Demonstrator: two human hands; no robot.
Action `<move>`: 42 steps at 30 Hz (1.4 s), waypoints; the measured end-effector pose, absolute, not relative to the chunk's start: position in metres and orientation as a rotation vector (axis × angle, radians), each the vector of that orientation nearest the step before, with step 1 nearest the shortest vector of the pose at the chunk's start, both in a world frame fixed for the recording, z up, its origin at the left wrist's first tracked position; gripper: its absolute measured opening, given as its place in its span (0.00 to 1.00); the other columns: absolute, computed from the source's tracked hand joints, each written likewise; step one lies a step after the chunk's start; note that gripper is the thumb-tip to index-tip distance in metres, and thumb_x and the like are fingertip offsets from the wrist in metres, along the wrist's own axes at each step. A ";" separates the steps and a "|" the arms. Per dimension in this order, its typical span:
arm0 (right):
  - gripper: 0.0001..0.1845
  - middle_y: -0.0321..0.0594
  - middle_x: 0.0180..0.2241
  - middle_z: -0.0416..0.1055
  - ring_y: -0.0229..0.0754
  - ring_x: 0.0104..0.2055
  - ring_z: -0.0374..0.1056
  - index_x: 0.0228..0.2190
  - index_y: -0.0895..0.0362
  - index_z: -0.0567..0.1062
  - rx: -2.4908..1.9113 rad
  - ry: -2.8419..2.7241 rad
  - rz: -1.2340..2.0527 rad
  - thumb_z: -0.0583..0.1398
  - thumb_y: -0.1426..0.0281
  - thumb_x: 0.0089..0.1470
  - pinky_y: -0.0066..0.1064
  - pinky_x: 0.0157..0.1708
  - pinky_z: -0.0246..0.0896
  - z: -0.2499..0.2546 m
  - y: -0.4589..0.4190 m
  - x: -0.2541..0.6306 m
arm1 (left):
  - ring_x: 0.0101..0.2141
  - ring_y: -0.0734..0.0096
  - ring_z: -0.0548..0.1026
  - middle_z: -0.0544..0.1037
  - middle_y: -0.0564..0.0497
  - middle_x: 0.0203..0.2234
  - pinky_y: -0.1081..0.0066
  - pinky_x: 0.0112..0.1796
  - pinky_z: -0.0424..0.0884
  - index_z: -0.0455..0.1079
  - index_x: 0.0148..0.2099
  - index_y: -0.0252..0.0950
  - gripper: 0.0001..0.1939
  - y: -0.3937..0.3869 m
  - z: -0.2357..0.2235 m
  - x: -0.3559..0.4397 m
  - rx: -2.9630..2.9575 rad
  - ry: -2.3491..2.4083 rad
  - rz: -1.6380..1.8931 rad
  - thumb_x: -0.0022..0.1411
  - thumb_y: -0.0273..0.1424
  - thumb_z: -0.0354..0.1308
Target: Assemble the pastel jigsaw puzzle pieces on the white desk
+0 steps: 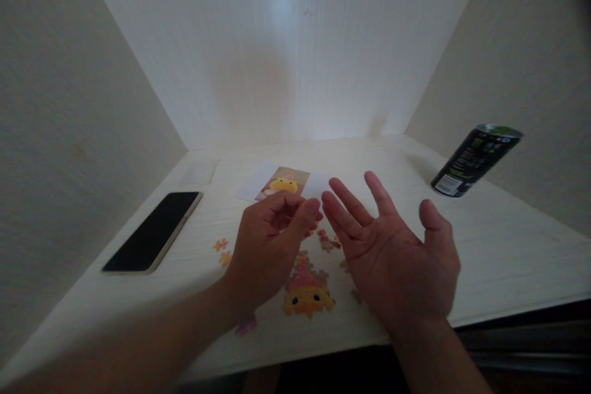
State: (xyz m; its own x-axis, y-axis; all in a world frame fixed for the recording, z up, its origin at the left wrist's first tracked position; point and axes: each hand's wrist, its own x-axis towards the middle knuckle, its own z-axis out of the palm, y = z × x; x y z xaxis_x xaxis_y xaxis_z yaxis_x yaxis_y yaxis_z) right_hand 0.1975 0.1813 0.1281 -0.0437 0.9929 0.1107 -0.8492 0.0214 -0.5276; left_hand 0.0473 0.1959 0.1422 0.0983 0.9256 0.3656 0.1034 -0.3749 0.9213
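My left hand hovers over the table, its thumb and fingertips pinched together; whatever they hold, if anything, is hidden. Beside it my right hand is turned palm up with fingers spread, and nothing lies in it. Below and between the hands lies a partly joined jigsaw puzzle showing a yellow face with dark eyes and a pink hat. Loose orange puzzle pieces are to the left of my left hand. A purple piece sits under that wrist, and reddish-brown pieces show between my hands.
Behind my hands a picture card of the yellow character rests on white paper. A smartphone lies at the left, a black drink can stands at the right. Panels enclose the white table on three sides.
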 end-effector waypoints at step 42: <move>0.35 0.43 0.56 0.72 0.54 0.63 0.61 0.62 0.44 0.60 -0.399 -0.885 1.203 0.61 0.56 0.56 0.60 0.66 0.43 0.129 0.158 0.177 | 0.34 0.83 0.75 0.78 0.56 0.38 0.80 0.38 0.72 0.76 0.43 0.37 0.07 0.204 0.135 0.038 2.229 1.169 1.436 0.63 0.32 0.62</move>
State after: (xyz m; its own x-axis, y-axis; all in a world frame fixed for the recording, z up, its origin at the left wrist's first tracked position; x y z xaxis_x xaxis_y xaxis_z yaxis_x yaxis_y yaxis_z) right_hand 0.1770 0.1575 0.1292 0.0899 0.9219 0.3769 -0.6338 0.3449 -0.6923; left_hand 0.0377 0.2043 0.1352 0.1954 0.7307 0.6541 0.4919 -0.6500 0.5792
